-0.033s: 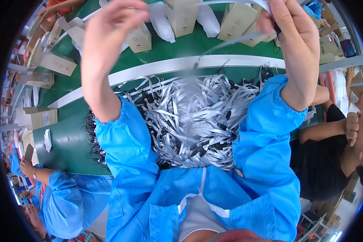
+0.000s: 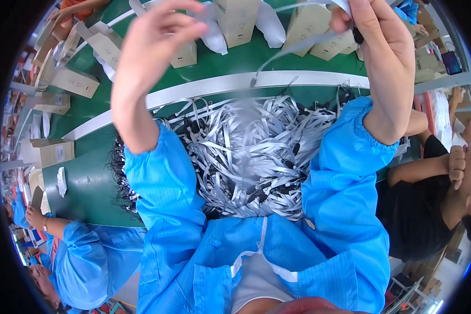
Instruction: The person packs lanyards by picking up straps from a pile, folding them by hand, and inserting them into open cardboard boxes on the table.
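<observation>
My right hand is raised at the upper right, its fingers closed on a white lanyard. One strand of the lanyard trails down to the left and ends in a dark tip; another runs left along the top edge. My left hand is up at the upper left, slightly blurred, with thumb and fingers apart and nothing visible between them. Below and between my forearms lies a big tangled heap of white lanyards with black cords and clips. A hazy spot blurs the middle of the heap.
A white rail curves across the green table beyond the heap. Behind it stand beige boxes and white wrapped packages. One co-worker in blue is at the left, another in black at the right.
My left hand has shifted slightly to the right. The strands of the lanyard have swung a little, while my right hand stays nearly in place.
</observation>
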Motion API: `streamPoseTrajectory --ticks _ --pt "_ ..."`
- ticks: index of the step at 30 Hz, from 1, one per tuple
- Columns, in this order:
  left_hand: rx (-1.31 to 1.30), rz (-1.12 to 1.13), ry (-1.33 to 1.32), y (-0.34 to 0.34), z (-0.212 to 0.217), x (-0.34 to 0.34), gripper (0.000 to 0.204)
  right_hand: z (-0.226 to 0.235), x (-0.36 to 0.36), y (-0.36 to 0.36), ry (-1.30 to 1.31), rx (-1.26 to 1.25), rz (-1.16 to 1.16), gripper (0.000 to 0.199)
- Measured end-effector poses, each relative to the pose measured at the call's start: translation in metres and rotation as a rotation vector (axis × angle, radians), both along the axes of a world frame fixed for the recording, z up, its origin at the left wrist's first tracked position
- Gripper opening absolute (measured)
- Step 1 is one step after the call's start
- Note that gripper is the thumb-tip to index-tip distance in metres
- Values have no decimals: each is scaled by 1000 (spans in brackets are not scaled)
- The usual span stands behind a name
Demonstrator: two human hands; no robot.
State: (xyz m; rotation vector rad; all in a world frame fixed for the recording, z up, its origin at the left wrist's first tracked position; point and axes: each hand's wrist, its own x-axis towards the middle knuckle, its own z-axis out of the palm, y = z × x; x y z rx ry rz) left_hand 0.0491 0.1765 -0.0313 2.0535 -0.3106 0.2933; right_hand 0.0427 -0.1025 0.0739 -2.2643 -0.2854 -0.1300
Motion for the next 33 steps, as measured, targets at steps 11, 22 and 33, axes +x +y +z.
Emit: streamPoseTrajectory --ticks 11,22,33 --pt "-140 -889 140 -104 -46 43 34 -19 12 7 -7 819 570 31" --pt "-518 -268 161 -106 -18 33 31 -74 67 -17 -35 13 436 51" --pt "-313 -20 3 -87 -25 38 24 -87 98 0 87 -567 581 43"
